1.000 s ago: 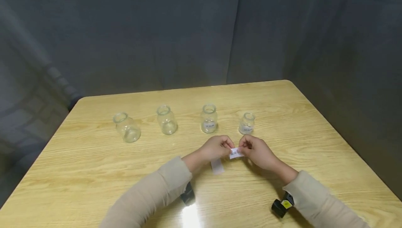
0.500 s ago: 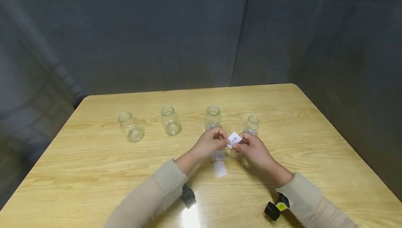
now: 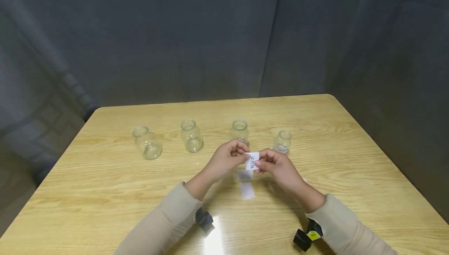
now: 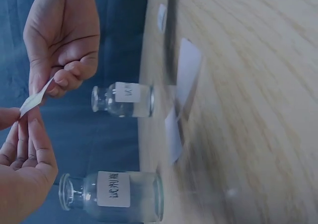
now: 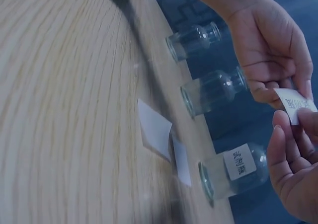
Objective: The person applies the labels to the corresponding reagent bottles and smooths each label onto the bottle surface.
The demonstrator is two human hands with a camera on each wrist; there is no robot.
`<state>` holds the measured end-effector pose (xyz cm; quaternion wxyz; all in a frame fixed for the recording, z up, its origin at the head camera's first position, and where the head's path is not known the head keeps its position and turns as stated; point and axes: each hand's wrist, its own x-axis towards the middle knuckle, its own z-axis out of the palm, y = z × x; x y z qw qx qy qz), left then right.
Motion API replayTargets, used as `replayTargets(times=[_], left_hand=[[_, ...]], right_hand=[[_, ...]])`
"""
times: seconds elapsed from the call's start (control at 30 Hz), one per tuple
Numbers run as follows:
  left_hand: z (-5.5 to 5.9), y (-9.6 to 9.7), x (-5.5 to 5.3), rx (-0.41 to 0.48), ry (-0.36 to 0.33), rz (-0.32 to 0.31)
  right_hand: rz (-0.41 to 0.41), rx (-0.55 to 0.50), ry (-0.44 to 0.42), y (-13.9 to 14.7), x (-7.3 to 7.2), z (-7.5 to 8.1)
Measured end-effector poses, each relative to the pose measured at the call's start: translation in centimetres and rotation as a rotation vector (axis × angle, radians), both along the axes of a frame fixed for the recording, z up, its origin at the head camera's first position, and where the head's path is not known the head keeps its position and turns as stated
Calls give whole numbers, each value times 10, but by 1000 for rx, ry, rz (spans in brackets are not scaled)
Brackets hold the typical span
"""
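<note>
A small white label (image 3: 252,161) printed with dark characters is held up between both hands over the table. My left hand (image 3: 226,157) pinches its left edge between thumb and fingers, and my right hand (image 3: 278,169) pinches the right side, thumb in front. In the right wrist view the label (image 5: 293,104) shows its printed face. Just beyond the hands stands a glass jar (image 3: 240,127), partly covered by my left hand; its label (image 4: 113,189) shows in the left wrist view. A smaller labelled jar (image 3: 282,140) stands behind my right hand.
Two plain glass jars stand to the left, one upright-looking jar (image 3: 191,139) and a far-left jar (image 3: 149,146). Two blank-looking white slips, a nearer slip (image 3: 247,191) and a farther slip (image 3: 244,174), lie below the hands. A small white scrap (image 3: 304,179) peeks past the right wrist.
The label has been turned between the fingers, so its print now runs vertically in the head view. Both hands have shifted a little left, and the second slip has come into sight.
</note>
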<state>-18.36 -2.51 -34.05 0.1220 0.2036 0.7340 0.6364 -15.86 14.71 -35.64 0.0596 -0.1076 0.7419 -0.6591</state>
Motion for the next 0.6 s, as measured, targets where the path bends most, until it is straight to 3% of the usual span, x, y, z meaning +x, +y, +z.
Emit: replayTargets(times=[0.13,0.27,0.43,0.6], left_hand=[[-7,-2,-2,7,36,20],[-10,-3,-2,33,31,21],[-13,-5,-1,116,-76,-33],[-16,-10,-1,162,-157,-138]], right_hand=[[7,-1,7,-3,3,4],[2,-11,15,-6,3,6],[-19,-32,36,-7,3,7],[-13,-3,55,-4,3,9]])
